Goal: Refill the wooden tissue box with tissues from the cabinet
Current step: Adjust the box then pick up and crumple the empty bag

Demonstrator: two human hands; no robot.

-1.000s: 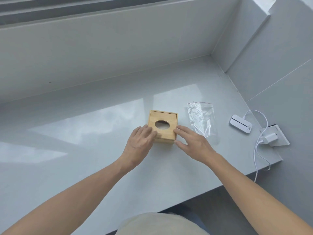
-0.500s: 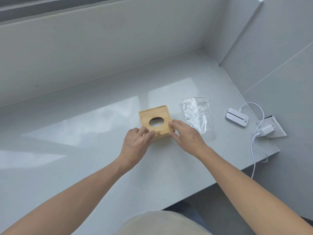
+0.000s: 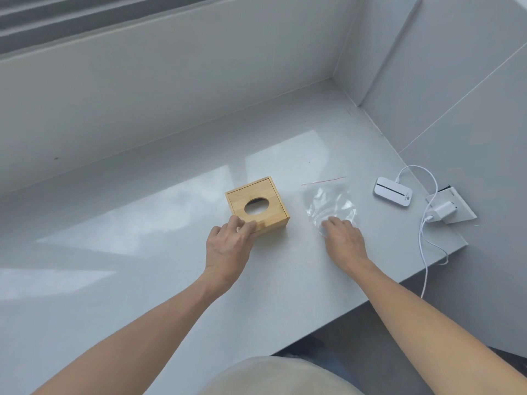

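A small wooden tissue box [image 3: 263, 195] with an oval hole in its lid sits on the grey counter [image 3: 142, 280]; nothing shows through the hole. My left hand [image 3: 229, 246] grips the box's near left corner, thumb and fingers on the wood. My right hand [image 3: 343, 240] rests to the right with its fingertips on the near edge of a clear plastic zip bag [image 3: 328, 203], which lies flat beside the box. No tissues and no cabinet are in view.
A white pocket device [image 3: 393, 191] lies near the counter's right edge, cabled to a white charger [image 3: 440, 210] in a wall socket. The counter's front edge runs diagonally at lower right. A tiled wall closes the back and right sides.
My right hand left the box and moved right onto the plastic bag. My left hand stays on the box's near corner, and the box has turned slightly.
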